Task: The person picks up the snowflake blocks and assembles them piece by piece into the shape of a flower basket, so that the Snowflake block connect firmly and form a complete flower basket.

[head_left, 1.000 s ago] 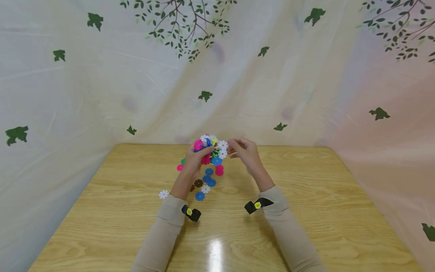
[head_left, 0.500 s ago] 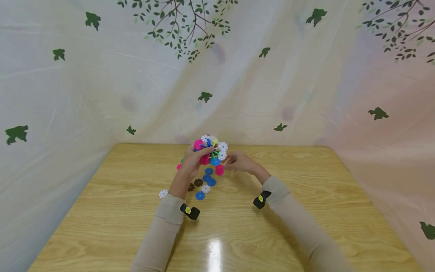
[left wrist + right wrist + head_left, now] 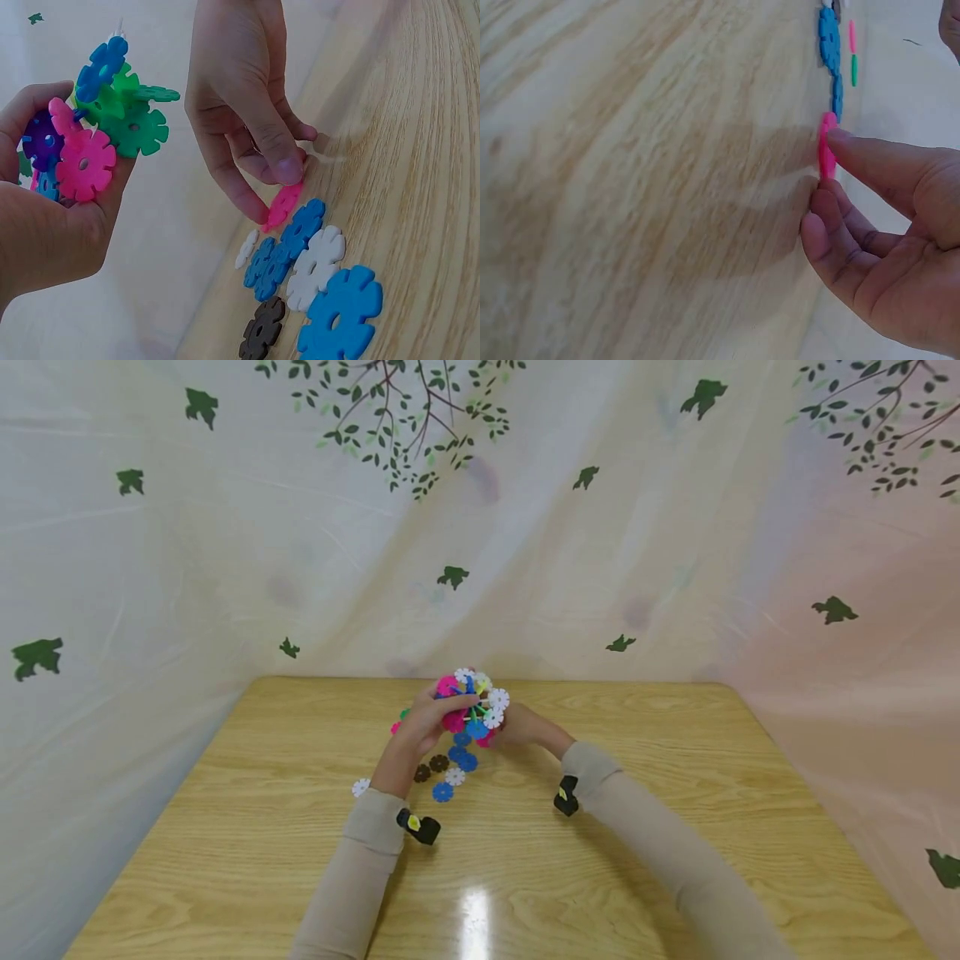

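My left hand [image 3: 422,721] grips a cluster of interlocking plastic flower discs [image 3: 86,163], with pink, blue, purple and green pieces joined at angles. White discs [image 3: 498,698] stick out on its right side in the head view. Low at the table, my right hand [image 3: 922,232] has thumb and fingertips around a flat pink flower disc [image 3: 285,204]. In the head view the cluster partly covers this hand and disc. Loose blue discs [image 3: 303,225] lie right beside the pink one.
Loose discs lie on the wooden table [image 3: 300,860]: white [image 3: 454,777], blue [image 3: 442,792] and brown [image 3: 438,763]. Another white disc [image 3: 361,787] lies left of my left wrist, with pink and green ones behind that arm. A patterned curtain [image 3: 525,568] hangs behind the table.
My right hand has left the cluster's side, come down to the table and taken hold of the pink disc. The cluster in my left hand has shifted slightly right and down.
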`<state>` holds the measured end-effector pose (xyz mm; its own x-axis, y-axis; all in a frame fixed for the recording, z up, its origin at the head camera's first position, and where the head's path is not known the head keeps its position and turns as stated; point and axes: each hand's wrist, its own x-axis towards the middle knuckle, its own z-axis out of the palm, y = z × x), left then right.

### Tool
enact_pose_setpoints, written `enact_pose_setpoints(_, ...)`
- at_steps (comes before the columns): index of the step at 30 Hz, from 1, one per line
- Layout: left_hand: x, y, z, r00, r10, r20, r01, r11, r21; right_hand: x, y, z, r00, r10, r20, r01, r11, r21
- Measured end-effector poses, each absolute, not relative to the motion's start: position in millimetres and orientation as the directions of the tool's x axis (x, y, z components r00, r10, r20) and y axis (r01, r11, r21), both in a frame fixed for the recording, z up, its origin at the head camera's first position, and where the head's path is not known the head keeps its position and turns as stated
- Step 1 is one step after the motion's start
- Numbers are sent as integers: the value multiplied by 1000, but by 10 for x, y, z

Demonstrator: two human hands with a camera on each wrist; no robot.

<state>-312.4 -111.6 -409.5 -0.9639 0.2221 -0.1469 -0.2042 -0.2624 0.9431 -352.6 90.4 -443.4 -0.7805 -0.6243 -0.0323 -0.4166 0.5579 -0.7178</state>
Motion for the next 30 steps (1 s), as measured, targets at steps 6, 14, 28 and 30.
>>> enact_pose_setpoints(6,-3118,-1112,-4093,-959,239,-150,-210,-249,945,-3484,917,-4438,-797,-601,-59,-401,600,-692)
enact_pose_setpoints(14,-3121,-1115,-4106,-956,255,-147,-211,-248,945,-3510,1121,-4499,-872,-480,-98,-218,559,-800)
enact_pose_setpoints(28,-3088,-1087,-4164,-952,276,-132,-190,-194,962,-3356,1302,-3949,-950,-295,106,-176,221,-959)
enact_pose_setpoints(30,-3085,-1085,-4164,-951,279,-132,-190,-190,963,-3311,1278,-3871,-949,-280,144,-200,181,-963)
